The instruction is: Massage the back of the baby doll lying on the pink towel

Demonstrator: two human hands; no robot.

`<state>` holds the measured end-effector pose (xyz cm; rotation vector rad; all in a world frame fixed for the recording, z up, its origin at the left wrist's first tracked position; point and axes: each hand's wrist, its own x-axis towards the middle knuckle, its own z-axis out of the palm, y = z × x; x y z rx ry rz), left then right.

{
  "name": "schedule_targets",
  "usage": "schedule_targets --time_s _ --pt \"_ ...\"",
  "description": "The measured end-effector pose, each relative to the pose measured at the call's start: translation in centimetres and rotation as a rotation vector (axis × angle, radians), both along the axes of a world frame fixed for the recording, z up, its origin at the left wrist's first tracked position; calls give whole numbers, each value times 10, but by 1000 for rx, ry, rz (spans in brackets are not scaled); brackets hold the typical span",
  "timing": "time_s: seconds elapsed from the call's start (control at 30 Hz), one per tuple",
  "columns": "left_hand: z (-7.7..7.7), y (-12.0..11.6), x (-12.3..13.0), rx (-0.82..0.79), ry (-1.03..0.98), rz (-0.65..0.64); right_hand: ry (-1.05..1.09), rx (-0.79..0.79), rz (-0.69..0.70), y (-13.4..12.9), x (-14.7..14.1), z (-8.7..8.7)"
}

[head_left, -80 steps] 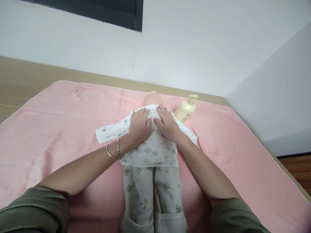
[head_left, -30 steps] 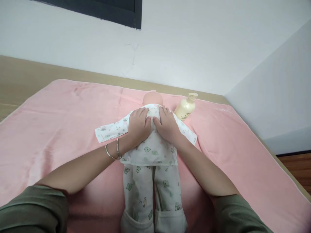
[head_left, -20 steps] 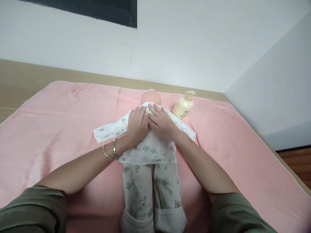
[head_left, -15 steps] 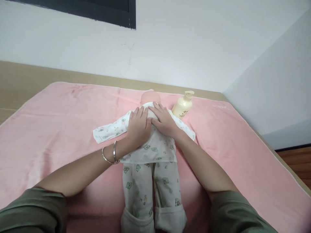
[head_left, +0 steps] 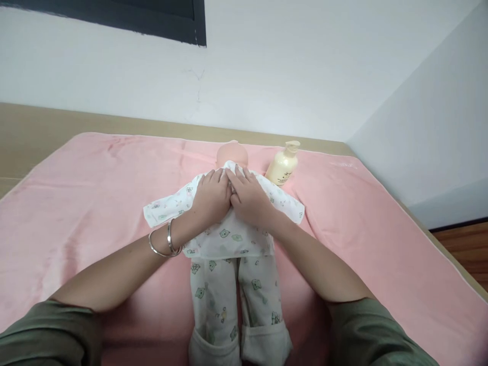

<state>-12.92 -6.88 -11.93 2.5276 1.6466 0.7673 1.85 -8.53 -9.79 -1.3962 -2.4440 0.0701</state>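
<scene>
A doll [head_left: 232, 154] in a white printed top [head_left: 238, 239] and matching trousers [head_left: 215, 300] lies on a pink blanket [head_left: 114, 168], its head toward the wall. My left hand [head_left: 213, 195] rests on the left side of the doll's upper body, fingers bent a little over the cloth and pointing to its neck. Beside it, my right hand [head_left: 249, 198] lies on the right side of the chest, its fingers somewhat spread. The two hands touch near the middle. Both sleeves of the top stretch outward.
A cream pump bottle [head_left: 282, 165] leans beyond the doll's right-hand sleeve. Behind the blanket runs a wooden surface [head_left: 38, 122] along a white wall [head_left: 274, 66]. A dark frame [head_left: 171, 23] is at the upper left.
My hands have shifted slightly inward and down from the shoulders, and their fingers look more bent. The view has moved slightly.
</scene>
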Motion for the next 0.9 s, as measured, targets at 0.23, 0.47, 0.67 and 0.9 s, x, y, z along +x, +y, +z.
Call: schedule_targets --time_s 0.23,0.47,0.67,0.9 --pt "5 -21 9 11 43 34 56 -128 -69 26 14 4" --pt "9 0 -3 -139 -74 42 -40 -68 -213 -1 2 5" --pt "16 16 -15 -253 -132 139 -37 -6 -97 -22 -8 6" --pt "15 -38 9 73 158 81 86 -166 -272 41 19 2"
